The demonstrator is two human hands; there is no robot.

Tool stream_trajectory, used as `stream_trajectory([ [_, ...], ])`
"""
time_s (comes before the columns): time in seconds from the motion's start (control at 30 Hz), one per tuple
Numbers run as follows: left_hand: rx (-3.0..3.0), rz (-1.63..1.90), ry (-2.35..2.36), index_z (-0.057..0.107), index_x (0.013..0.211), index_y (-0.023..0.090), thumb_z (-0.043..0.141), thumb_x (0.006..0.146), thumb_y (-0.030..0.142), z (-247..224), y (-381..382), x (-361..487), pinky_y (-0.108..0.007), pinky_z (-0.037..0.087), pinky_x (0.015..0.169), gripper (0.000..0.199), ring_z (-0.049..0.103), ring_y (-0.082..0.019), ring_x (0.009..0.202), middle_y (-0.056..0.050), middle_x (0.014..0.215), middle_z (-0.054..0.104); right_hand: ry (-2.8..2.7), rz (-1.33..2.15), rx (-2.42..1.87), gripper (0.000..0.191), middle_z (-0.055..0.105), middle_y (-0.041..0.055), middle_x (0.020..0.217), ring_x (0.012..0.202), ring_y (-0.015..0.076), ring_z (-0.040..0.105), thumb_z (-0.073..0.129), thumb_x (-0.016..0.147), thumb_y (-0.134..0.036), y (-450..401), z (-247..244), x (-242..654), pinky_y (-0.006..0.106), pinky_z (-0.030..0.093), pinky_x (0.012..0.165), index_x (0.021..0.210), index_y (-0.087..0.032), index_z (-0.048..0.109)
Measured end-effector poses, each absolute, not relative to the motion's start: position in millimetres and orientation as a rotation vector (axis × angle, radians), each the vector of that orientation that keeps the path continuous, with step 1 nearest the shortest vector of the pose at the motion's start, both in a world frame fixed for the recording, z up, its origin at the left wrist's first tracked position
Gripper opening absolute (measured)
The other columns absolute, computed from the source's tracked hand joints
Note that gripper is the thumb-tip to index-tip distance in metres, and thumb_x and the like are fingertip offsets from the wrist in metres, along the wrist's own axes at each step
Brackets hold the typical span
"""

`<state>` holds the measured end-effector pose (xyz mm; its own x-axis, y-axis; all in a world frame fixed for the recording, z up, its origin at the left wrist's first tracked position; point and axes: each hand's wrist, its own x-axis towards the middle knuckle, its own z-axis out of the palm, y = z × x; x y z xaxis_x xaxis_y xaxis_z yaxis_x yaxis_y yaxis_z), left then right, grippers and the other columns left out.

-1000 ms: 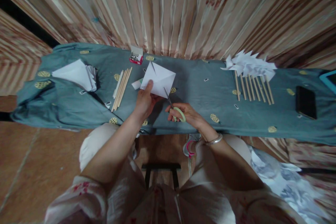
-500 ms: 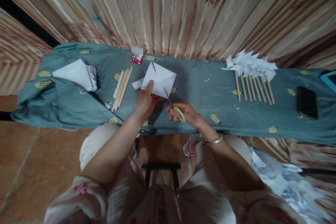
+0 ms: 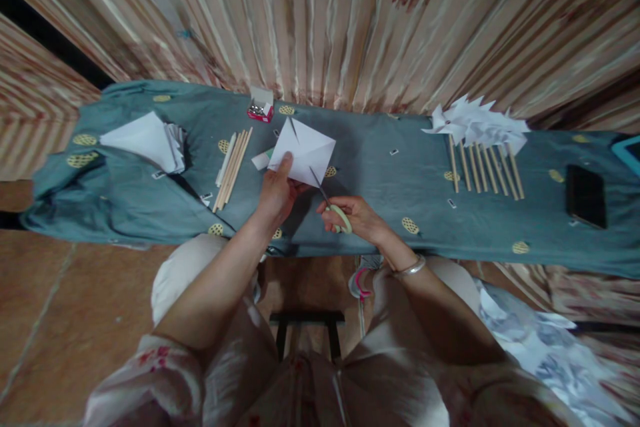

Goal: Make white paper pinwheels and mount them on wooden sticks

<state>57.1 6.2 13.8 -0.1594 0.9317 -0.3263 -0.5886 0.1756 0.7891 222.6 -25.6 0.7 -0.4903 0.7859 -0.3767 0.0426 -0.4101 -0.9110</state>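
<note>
My left hand (image 3: pixel 281 191) pinches a white square of paper (image 3: pixel 306 147) at its lower left, thumb on top. A slit runs inward from the paper's top corner, and crease lines cross it. Scissors (image 3: pixel 339 216) with pale green handles are gripped in my right hand (image 3: pixel 356 215). Their blades lie at the paper's lower right corner, pointing toward its middle. A small white and green item (image 3: pixel 262 160) lies partly hidden under the paper. Left of it are several wooden sticks (image 3: pixel 234 170) with a white pencil-like stick (image 3: pixel 226 160) beside them.
A stack of white paper (image 3: pixel 150 143) lies at the left of the cloth-covered table (image 3: pixel 380 180). An open red box of small metal pins (image 3: pixel 261 111) stands at the back. Paper pinwheels on sticks (image 3: pixel 475 127), a dark phone (image 3: pixel 585 196) and a blue-edged object (image 3: pixel 627 150) are at right.
The scissors have shifted very slightly at the paper's lower right corner, their tips a little further toward the middle. My left hand and the paper stay almost still.
</note>
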Motion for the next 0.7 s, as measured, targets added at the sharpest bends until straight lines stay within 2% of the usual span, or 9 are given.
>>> stream_trajectory([
  [0.2,0.430,1.413,1.044,0.061,0.091,0.021,0.050,0.096,0.024,15.0,5.7,57.3,-0.024,0.060,0.069,0.012,0.073,-0.015,0.076,0.000,0.075,0.074,-1.295,1.945,-1.160,0.050,0.061,-0.0054,0.056,0.050,0.0058,0.055,0.086,0.057,-0.057,-25.8,-1.3,222.2,0.019,0.043,0.050,0.079,-0.017,0.066],
  [0.37,0.419,1.419,1.039,0.060,0.091,0.021,0.059,0.092,0.026,15.1,5.3,57.5,-0.027,0.062,0.070,0.006,0.074,-0.017,0.077,0.000,0.074,0.073,-1.266,1.947,-1.190,0.053,0.062,-0.0055,0.055,0.048,0.0054,0.054,0.087,0.052,-0.058,-25.9,0.3,220.8,0.018,0.042,0.048,0.077,-0.016,0.066],
  [0.7,0.459,1.397,1.035,0.060,0.091,0.019,0.066,0.088,0.034,13.0,3.8,60.4,-0.025,0.060,0.069,0.016,0.072,-0.015,0.072,0.000,0.075,0.073,-1.278,1.907,-1.175,0.053,0.063,-0.0044,0.055,0.049,0.0058,0.054,0.086,0.053,-0.059,-25.1,-1.0,220.2,0.019,0.042,0.049,0.078,-0.017,0.067],
])
